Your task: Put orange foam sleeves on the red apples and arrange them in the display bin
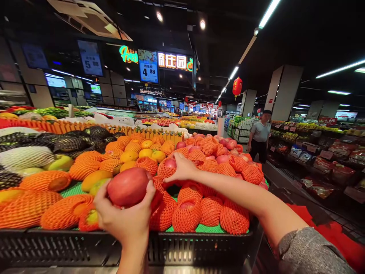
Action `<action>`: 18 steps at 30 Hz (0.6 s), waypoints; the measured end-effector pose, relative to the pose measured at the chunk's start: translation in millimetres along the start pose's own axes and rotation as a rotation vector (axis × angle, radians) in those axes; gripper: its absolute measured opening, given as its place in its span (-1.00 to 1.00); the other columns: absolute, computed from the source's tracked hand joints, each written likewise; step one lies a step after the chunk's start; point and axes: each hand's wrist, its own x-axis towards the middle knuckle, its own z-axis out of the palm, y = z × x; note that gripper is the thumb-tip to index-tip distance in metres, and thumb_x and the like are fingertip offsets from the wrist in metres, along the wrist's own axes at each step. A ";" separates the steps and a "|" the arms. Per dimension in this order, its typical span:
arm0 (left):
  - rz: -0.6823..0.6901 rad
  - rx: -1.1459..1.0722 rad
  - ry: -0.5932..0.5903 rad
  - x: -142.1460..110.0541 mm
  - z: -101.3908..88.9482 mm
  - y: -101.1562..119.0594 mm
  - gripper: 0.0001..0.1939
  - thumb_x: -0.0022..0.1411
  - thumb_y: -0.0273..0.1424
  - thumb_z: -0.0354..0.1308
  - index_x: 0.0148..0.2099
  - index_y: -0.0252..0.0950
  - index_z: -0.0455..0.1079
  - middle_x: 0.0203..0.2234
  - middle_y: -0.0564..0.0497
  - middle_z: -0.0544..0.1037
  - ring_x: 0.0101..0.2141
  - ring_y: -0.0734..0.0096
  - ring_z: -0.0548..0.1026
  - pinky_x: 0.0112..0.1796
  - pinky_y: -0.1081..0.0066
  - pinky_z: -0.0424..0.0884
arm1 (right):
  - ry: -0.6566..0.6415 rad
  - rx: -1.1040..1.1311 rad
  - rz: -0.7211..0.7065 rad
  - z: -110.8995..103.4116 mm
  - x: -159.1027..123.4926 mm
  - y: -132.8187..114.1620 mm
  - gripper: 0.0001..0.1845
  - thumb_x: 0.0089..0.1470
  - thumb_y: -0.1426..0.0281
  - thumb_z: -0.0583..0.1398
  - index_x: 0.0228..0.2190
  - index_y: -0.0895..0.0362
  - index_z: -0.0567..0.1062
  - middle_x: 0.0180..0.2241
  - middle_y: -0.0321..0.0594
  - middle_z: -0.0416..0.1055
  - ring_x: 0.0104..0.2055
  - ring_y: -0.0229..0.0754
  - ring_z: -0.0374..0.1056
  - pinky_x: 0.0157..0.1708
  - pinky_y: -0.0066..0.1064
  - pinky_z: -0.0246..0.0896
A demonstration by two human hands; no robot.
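My left hand [125, 220] is closed round a bare red apple [129, 187], held up in front of the fruit display. My right hand [182, 168] reaches out over the display and grips an apple wrapped in orange foam net [169, 167]. Round it lie several more red apples in orange nets [211, 209], heaped on green matting. My right forearm, with a grey sleeve at the elbow, crosses the near right corner of the stand.
A black slatted crate edge [85, 249] fronts the display. Mangoes and oranges in nets [85, 167] fill the left side. A person in a grey shirt [260, 137] stands in the aisle at the right, beside shelves of packaged goods [327, 160].
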 end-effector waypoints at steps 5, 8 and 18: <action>-0.073 -0.001 -0.015 -12.2 -22.3 6.5 -0.08 0.12 0.02 0.34 0.38 -0.34 0.21 0.26 -0.33 0.40 0.19 -0.30 0.44 0.19 -0.16 0.38 | 0.007 0.010 -0.066 -8.7 -6.1 -11.8 0.01 -0.31 0.07 0.55 0.08 0.13 0.27 0.15 0.04 0.36 0.14 0.23 0.39 0.11 0.07 0.38; -0.075 0.012 -0.038 -17.7 -30.6 3.5 -0.08 0.11 -0.03 0.36 0.40 -0.30 0.19 0.26 -0.33 0.39 0.13 -0.36 0.48 0.08 -0.21 0.47 | 0.120 0.116 0.017 -18.3 -12.7 -16.5 -0.03 -0.20 0.00 0.48 0.10 0.12 0.21 0.17 0.02 0.34 0.17 0.14 0.38 0.13 -0.02 0.38; -0.028 0.010 -0.008 -25.7 -35.4 -2.2 -0.11 0.08 -0.16 0.40 0.39 -0.25 0.21 0.24 -0.27 0.42 0.14 -0.33 0.48 0.12 -0.22 0.45 | -0.074 -0.258 -0.143 17.0 -35.6 -20.7 -0.01 -0.17 0.05 0.51 0.15 0.25 0.30 0.19 0.21 0.35 0.27 0.32 0.27 0.38 0.17 -0.02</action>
